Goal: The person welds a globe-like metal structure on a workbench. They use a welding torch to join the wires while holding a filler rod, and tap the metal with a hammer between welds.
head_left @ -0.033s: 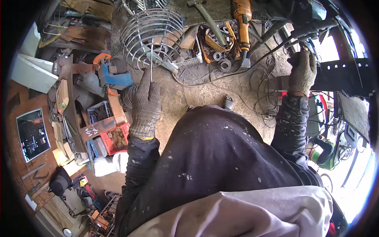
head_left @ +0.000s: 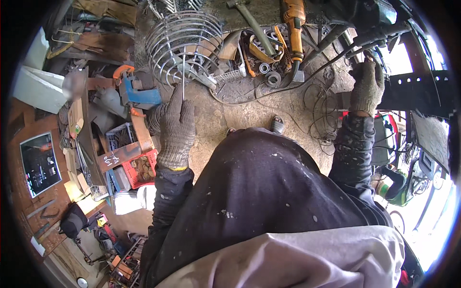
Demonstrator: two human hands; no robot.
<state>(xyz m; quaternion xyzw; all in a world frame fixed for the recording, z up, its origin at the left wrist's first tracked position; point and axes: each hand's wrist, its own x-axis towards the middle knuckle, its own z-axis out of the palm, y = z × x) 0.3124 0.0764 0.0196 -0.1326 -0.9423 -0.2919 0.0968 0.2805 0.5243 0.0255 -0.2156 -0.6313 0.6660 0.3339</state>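
My left hand [head_left: 177, 122], in a grey knitted glove, is closed round the lower end of a thin straight metal rod [head_left: 184, 77]. The rod points away from me, its far part overlapping a large coil of bent metal rings [head_left: 185, 21]. My right hand [head_left: 368, 89], in a lighter dirty glove, is raised at the right beside dark machinery [head_left: 365, 38]. Its fingers are curled, and what they grip is hidden. Both forearms wear dark, paint-specked sleeves.
Beyond the floor [head_left: 249, 113] lie a hammer [head_left: 254, 29], an orange angle grinder [head_left: 295, 36] and metal rings [head_left: 272, 79]. A cable [head_left: 240, 104] crosses the ground. At left stand a blue clamp [head_left: 139, 95] and a red basket [head_left: 152, 179]. Thin wire loops [head_left: 321, 113] lie at right.
Both hands and the rod stay practically where they were. A blurred round patch now shows beside the white blocks at far left.
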